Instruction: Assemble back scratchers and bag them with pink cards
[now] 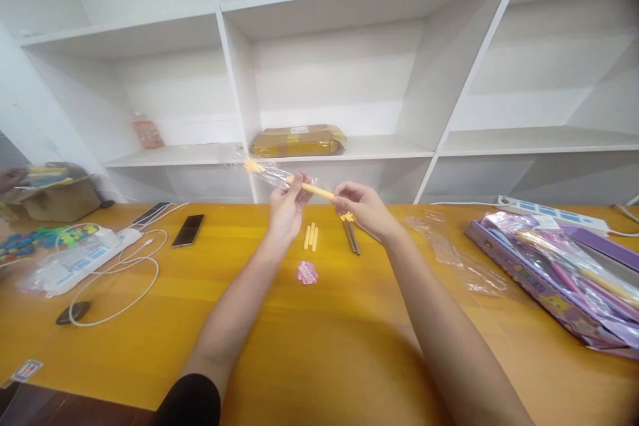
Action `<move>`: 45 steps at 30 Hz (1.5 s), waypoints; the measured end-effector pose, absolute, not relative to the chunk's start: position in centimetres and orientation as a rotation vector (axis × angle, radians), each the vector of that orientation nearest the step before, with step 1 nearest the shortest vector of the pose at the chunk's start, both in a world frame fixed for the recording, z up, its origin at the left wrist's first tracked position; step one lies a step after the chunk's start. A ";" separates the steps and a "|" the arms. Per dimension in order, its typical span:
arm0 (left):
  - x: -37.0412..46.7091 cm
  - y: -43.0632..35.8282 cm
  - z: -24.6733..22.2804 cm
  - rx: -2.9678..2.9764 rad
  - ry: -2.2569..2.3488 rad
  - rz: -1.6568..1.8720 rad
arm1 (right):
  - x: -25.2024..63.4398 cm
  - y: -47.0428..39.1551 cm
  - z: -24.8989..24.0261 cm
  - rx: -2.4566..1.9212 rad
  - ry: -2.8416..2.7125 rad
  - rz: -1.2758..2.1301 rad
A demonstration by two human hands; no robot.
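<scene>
Both hands hold a long yellow stick [317,191] above the table. My left hand [288,208] is closed round its middle, where a clear plastic wrapper [274,174] covers the part with a yellow tip at the upper left. My right hand [360,206] pinches the bare right end. Below them lie several short yellow tubes [311,237] side by side, and under these a small pink card pile [307,273]. Thin metal rods with yellow tops [351,234] rest just below my right hand, which partly hides them.
A purple box [539,279] of wrapped items stands at the right, beside loose clear wrappers [449,246]. At the left are a phone [188,231], a power strip [90,265], white cables and a cardboard box [54,198]. White shelves [339,80] stand behind.
</scene>
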State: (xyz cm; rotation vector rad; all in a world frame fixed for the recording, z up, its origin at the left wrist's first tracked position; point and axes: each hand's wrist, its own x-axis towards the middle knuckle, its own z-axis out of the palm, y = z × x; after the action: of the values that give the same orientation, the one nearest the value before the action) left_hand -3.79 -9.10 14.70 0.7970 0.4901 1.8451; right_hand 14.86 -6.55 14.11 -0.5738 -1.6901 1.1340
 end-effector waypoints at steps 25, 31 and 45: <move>-4.3 -8.3 13.9 0.981 0.607 1.780 | 14.6 -5.8 13.3 -0.633 -1.695 1.079; -5.1 -8.0 14.0 1.074 0.623 1.678 | 14.7 -5.3 13.0 -0.608 -1.634 1.122; -4.5 -7.6 13.5 1.046 0.678 1.664 | 15.0 -5.6 13.7 -0.606 -1.638 1.119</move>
State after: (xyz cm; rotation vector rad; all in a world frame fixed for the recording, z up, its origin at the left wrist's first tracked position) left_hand -4.53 -7.58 13.45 1.0464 0.6783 1.6636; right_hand 14.99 -5.64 13.67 -0.6065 -1.6379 1.1192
